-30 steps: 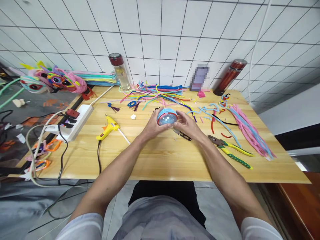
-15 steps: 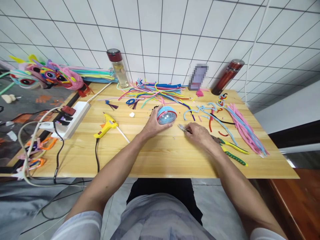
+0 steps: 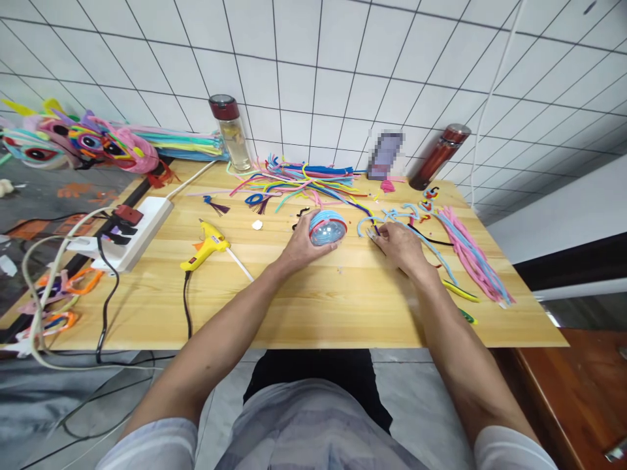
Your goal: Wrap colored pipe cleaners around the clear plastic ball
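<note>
My left hand (image 3: 300, 243) is wrapped round the side of a clear plastic ball (image 3: 329, 232), its thumb below. Light blue pipe cleaner winds round the ball's upper part, and a red strand edges it. My right hand (image 3: 399, 243) is closed on a small silver-tipped tool (image 3: 371, 234); its kind is not clear because the fingers cover most of it. The tip is beside a curved light blue pipe cleaner (image 3: 360, 225) and a dark blue and yellow one (image 3: 368, 214). Pliers with yellow and green handles (image 3: 460, 292) lie partly hidden by my right forearm.
A yellow glue gun (image 3: 208, 245) with a white glue stick lies left, near a white power strip (image 3: 140, 235) and cords. Pipe cleaners (image 3: 313, 176) spread along the back between a glass bottle (image 3: 235, 140) and a red flask (image 3: 441, 156). Pink bundles (image 3: 473, 254) lie right.
My right hand has moved right and away from me with the silver-tipped tool, to the loose pipe cleaners. My left hand still holds the ball in about the same place.
</note>
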{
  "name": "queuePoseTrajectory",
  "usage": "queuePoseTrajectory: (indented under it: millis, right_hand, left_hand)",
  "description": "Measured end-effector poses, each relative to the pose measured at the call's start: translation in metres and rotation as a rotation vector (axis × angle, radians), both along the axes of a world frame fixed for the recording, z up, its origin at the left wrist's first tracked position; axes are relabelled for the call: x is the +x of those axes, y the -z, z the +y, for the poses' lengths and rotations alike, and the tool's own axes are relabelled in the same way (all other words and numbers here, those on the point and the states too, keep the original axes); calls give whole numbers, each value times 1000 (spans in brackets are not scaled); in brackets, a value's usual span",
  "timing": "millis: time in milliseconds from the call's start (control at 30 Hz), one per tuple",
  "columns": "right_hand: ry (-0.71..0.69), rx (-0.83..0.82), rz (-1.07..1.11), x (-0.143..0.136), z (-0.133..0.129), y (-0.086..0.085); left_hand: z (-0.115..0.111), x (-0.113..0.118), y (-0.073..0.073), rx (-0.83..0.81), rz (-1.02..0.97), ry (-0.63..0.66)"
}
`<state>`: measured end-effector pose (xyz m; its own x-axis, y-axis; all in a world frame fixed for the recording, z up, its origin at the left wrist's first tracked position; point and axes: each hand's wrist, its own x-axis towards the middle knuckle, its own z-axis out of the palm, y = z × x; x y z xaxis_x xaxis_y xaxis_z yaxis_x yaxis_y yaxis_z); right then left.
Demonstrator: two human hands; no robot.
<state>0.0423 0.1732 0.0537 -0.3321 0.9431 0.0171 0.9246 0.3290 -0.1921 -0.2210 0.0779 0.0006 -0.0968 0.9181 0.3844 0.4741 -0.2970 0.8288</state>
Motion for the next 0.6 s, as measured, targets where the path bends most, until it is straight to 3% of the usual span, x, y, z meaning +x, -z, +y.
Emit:
queuePoseTrajectory:
  millis: [133,267,433,600]
  right_hand:
    - [-202,95,357,-20,-12,-7]
    - [-338,63,653,-47,-25,3]
    - [-426,24,760,-57,-29,24]
    - [-418,-17,829,-53,-27,32]
  left_hand:
    - [-2,3,-2,6,18,-4]
    - [-2,4,2,25,28,-8]
    - [-1,3,6,38,42,11]
    - [-4,2,2,-3,28,22]
